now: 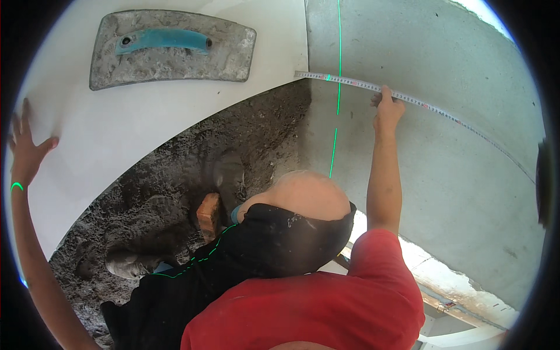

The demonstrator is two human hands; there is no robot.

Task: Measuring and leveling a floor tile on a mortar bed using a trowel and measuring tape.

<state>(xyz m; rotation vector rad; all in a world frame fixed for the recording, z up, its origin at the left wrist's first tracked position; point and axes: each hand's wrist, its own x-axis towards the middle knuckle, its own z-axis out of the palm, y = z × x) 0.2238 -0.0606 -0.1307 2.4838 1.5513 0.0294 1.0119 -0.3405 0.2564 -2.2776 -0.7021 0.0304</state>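
My right hand (pixel 388 109) pinches the blade of a tape measure (pixel 443 112) between thumb and fingers. The blade stretches along the grey wall (pixel 455 175), its tip at the corner beside the large white tile (pixel 146 111). Toward the right rim the blade bends down to a dark object, cut off so that I cannot tell its kind. At the far left my left hand (pixel 29 151) lies on the tile, fingers spread, holding nothing. On the tile's far part rests a mortar-caked plastering float (pixel 172 64) with a blue handle.
A green laser line (pixel 339 46) runs down the wall and crosses the tape. Rough, dark mortar (pixel 169 169) covers the floor before the tile's edge. My muddy shoe (pixel 131 263) stands in it, near a reddish brick (pixel 208 216). My bent knee (pixel 309 192) is close to the wall.
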